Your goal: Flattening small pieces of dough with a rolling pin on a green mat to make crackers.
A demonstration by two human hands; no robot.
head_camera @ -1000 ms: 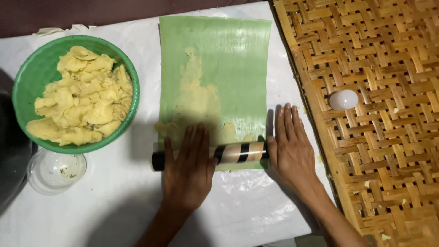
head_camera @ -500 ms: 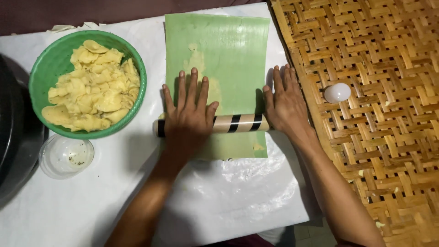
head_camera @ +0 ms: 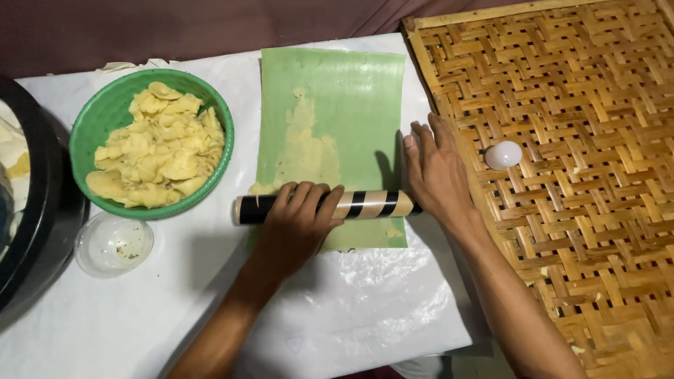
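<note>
A black-and-cream striped rolling pin lies across the near end of a green sheet. A thin smear of pale yellow dough is pressed flat on that sheet. My left hand curls its fingers over the left half of the pin. At the pin's right end my right hand lies flat, fingers stretched forward along the sheet's right edge, with its palm against the pin's tip.
A green bowl of yellow dough pieces stands at the left, with a small clear dish in front of it. A black pot sits at the far left. A woven bamboo tray at the right carries a small white round object. White plastic covers the table.
My left hand went from lying flat on the pin to curling around it. The pin rolled away from the sheet's near edge. My right hand slid to the pin's end.
</note>
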